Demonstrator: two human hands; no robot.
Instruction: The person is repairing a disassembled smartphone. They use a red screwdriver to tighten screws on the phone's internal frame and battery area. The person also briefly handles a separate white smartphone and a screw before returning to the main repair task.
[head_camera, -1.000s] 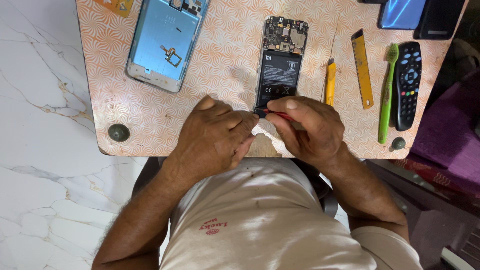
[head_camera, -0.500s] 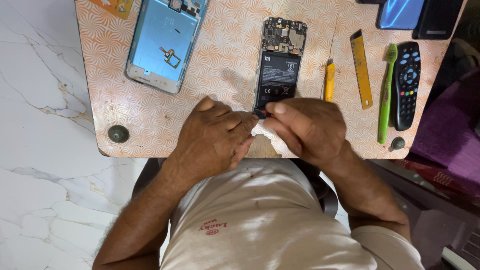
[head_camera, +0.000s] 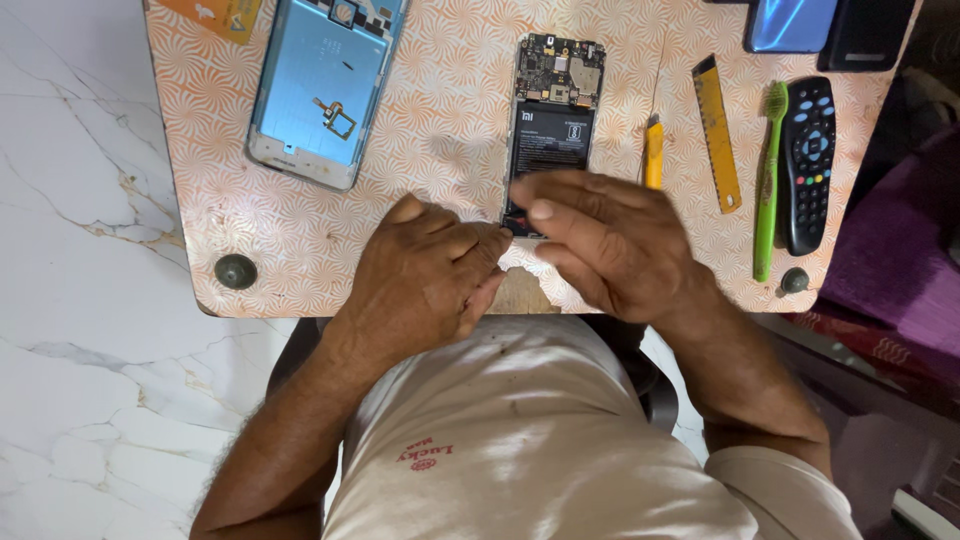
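An opened phone (head_camera: 553, 120), with its black battery and bare circuit board showing, lies on the patterned table (head_camera: 440, 140). My left hand (head_camera: 430, 275) is curled at the near edge, its fingertips pressed against the phone's lower left corner. My right hand (head_camera: 610, 235) hovers flat over the phone's lower end with fingers stretched out and slightly blurred. I see nothing in it. The phone's bottom edge is hidden under both hands.
A blue phone frame (head_camera: 320, 90) lies at the far left. Right of the phone are a yellow tool (head_camera: 653, 150), a yellow ruler (head_camera: 718, 135), a green toothbrush (head_camera: 768, 180) and a black remote (head_camera: 808, 160). A blue phone (head_camera: 790, 22) sits far right. Marble floor lies left.
My right hand has uncurled from a pinch at the phone's bottom edge and spread flat over it. The small red-tipped piece it held is out of sight. My left hand stays put.
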